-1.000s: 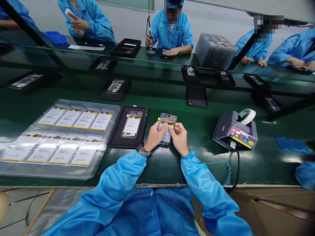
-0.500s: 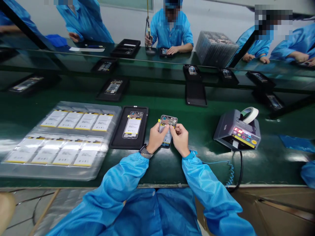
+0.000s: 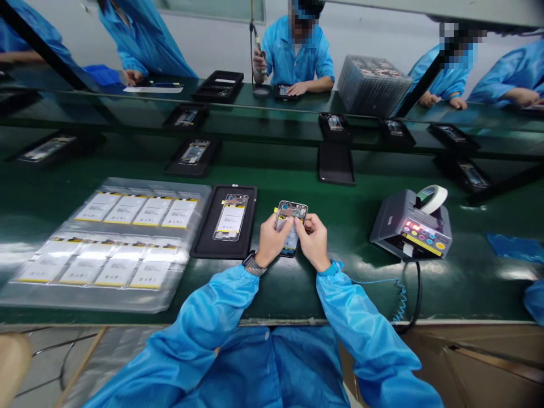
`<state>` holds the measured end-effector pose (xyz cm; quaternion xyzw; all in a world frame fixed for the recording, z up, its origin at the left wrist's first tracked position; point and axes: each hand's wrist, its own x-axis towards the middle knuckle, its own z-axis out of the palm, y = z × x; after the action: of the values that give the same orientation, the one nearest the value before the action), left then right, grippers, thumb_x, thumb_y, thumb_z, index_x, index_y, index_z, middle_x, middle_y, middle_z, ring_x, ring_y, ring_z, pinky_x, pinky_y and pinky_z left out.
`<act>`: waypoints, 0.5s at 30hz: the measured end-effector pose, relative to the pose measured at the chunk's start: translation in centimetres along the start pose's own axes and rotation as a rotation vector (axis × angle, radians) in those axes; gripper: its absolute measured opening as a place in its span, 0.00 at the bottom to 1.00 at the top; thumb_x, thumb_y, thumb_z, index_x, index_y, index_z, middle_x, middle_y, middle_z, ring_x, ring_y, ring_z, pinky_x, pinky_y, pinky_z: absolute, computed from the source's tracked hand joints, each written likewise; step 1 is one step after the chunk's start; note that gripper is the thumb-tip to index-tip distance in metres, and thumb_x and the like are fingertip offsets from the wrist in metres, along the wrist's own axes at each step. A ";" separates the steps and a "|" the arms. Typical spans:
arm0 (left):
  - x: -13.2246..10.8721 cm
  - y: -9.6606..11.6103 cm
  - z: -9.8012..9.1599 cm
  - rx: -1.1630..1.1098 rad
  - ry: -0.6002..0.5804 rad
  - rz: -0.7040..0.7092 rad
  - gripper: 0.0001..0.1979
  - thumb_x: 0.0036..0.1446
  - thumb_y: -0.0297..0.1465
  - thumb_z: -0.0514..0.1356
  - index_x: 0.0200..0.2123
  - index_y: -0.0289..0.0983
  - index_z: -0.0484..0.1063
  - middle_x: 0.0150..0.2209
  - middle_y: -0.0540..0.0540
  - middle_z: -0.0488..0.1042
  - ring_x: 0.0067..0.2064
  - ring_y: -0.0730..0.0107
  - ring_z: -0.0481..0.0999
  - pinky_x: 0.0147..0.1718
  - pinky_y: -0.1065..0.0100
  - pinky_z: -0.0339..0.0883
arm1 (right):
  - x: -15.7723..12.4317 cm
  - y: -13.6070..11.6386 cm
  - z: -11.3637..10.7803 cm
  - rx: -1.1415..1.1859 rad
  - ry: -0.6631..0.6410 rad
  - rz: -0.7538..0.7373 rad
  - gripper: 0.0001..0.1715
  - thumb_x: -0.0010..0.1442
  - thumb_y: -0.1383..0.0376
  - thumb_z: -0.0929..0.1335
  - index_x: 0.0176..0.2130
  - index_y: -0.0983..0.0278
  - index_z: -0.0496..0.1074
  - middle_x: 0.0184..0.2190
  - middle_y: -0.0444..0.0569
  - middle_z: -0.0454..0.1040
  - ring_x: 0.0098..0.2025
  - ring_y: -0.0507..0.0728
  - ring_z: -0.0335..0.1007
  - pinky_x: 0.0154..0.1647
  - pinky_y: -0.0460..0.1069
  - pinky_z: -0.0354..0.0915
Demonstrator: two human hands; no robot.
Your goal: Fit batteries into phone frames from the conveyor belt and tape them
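An opened phone body (image 3: 291,212) with a white battery and bare circuit parts is held between both hands just above the green bench (image 3: 297,283). My left hand (image 3: 272,241) grips its left side, thumb pressed on the battery. My right hand (image 3: 313,241) grips the right side, fingers curled, thumb near the top of the battery. To the left a black tray (image 3: 204,226) holds a second opened phone (image 3: 230,217) with a battery fitted.
A clear blister tray (image 3: 191,266) of several white batteries lies at the left. A grey tape dispenser (image 3: 410,226) with a white roll stands at the right, its cable running over the bench edge. Black trays with phones ride the belt behind. Several people in blue coats work opposite.
Both hands and the phone stay in place; the thumbs have shifted a little on the battery. The person opposite has lifted a hanging tool.
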<state>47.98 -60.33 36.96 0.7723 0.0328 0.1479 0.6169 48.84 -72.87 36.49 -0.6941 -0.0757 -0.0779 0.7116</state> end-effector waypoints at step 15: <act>-0.4 0.5 0.3 -0.063 -0.009 -0.039 0.15 0.59 0.40 0.61 0.40 0.34 0.77 0.36 0.45 0.80 0.36 0.67 0.75 0.36 0.70 0.68 | -0.4 -0.6 0.0 -0.076 0.028 -0.047 0.16 0.64 0.52 0.70 0.35 0.61 0.68 0.26 0.43 0.72 0.25 0.52 0.63 0.27 0.47 0.59</act>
<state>47.64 -60.78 37.31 0.7524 0.0402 0.1333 0.6439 48.32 -72.84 37.03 -0.7176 -0.0791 -0.1069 0.6836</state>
